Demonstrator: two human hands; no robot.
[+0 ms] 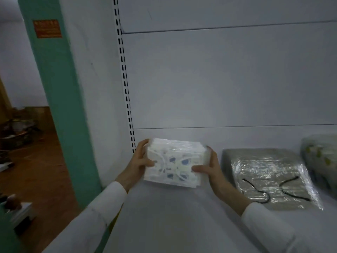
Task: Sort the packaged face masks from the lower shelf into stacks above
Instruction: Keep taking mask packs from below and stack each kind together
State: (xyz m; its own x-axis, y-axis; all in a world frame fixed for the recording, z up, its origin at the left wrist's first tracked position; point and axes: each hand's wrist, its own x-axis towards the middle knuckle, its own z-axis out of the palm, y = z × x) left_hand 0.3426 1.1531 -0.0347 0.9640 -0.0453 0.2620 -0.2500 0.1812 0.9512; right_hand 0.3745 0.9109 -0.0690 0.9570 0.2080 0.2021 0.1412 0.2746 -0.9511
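Note:
A stack of white packaged face masks with a blue pattern is at the back left of the white shelf, tilted toward me. My left hand grips its left edge, thumb on the front. My right hand grips its right edge, thumb across the front face. To the right lies a stack of grey packaged masks with black ear loops, flat on the shelf. Farther right, cut off by the frame edge, is a packaged stack with a yellow-green pattern.
A white back panel rises behind the shelf, with a slotted upright at its left. A green pillar stands left of the shelving. Beyond it are a brown floor and clutter.

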